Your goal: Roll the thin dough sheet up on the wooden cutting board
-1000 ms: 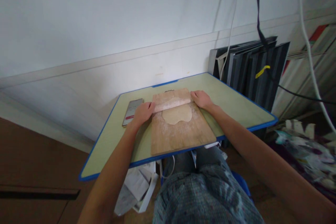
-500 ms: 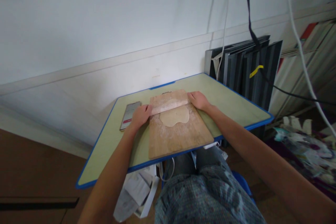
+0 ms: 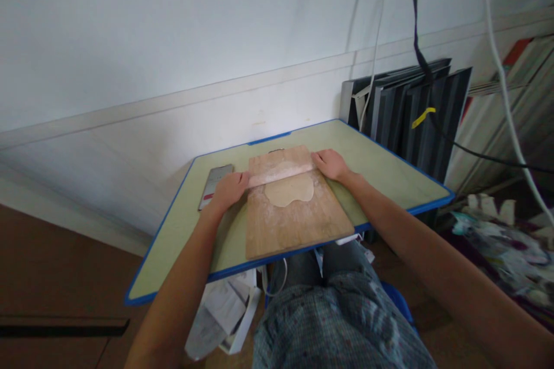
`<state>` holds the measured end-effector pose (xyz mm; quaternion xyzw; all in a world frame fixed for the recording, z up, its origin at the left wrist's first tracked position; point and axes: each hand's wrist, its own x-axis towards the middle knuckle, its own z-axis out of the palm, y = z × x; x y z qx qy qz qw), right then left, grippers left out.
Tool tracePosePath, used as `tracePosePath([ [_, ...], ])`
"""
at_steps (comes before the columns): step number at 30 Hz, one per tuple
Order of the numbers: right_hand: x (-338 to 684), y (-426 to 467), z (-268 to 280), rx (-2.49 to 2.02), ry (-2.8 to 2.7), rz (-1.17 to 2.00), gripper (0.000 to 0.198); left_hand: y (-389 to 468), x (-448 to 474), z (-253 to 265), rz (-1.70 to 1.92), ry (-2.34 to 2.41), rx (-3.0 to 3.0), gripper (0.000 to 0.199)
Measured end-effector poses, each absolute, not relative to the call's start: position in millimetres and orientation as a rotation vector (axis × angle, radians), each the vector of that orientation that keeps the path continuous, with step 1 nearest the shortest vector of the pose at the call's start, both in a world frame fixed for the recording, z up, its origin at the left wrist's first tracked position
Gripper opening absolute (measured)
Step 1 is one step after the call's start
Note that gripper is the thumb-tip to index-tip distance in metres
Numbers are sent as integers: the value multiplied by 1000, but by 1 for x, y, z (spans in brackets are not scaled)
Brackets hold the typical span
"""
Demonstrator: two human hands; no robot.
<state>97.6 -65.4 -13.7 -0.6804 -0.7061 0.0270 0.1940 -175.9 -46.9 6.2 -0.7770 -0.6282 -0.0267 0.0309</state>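
Note:
A floury rolling pin [image 3: 281,174] lies across a sheet of flattened dough [image 3: 289,191], whose near edge is wavy. My left hand [image 3: 231,189] is closed round the pin's left end, and my right hand [image 3: 331,164] grips its right end. Beneath the dough is a wooden board [image 3: 294,228] dusted with flour. The part of the dough under the pin is hidden. Just left of my left hand rests a phone [image 3: 215,180] with its screen lit.
The board sits on a pale green table [image 3: 372,167] with a blue edge, set against a white wall. Dark folded panels [image 3: 415,115] lean beyond the right corner. Cables [image 3: 497,63] hang at the right. A white box of papers [image 3: 229,311] is below the table.
The view has shifted slightly. My left hand has turned a little on the pin's end and now sits more over the phone's lower edge. Both hands still hold the rolling pin.

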Motion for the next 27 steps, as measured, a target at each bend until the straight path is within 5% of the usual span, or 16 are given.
tracePosePath([
  [27,100,-66,-14,-1887,-2016,-7,50,-48,-173,2,-30,-1963,-2307,30],
])
